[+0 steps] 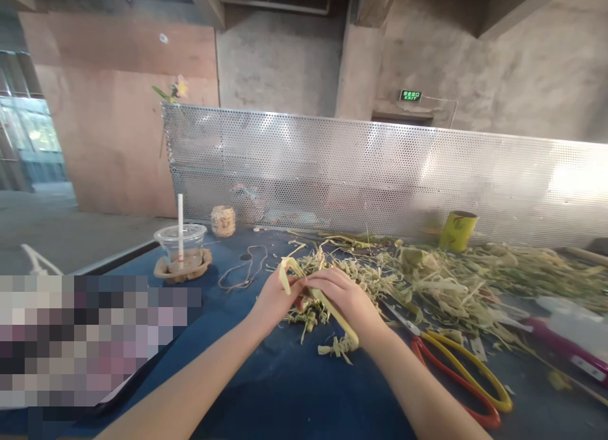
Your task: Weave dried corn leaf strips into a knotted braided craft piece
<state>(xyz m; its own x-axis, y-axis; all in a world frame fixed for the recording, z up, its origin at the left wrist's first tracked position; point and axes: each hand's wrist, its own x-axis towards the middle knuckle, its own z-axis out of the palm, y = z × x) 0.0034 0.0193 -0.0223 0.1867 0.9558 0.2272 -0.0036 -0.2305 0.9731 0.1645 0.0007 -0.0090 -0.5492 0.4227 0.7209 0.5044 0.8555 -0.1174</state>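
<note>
My left hand (pixel 274 299) and my right hand (pixel 346 295) meet above the middle of the table, fingers closed together on a pale green dried leaf strip (pixel 338 316). One end of the strip curls up over the left fingers, while the other bends down across the right palm towards the wrist. The fingertips overlap, so the pinched part of the strip is hidden. Just beyond and below the hands lies a heap of knotted, curled plant scraps (pixel 370 272). A small clump of scraps (pixel 337 349) rests on the blue table (pixel 285 396) nearer me.
Scissors (pixel 456 364) with red and yellow handles lie to the right, near a purple-handled tool (pixel 560 342). Loose dried strips (pixel 517 269) and a yellow can (pixel 458 231) are behind. A plastic cup (pixel 190 247), twine (pixel 249 272) and a wrapped jar (pixel 223 221) stand left.
</note>
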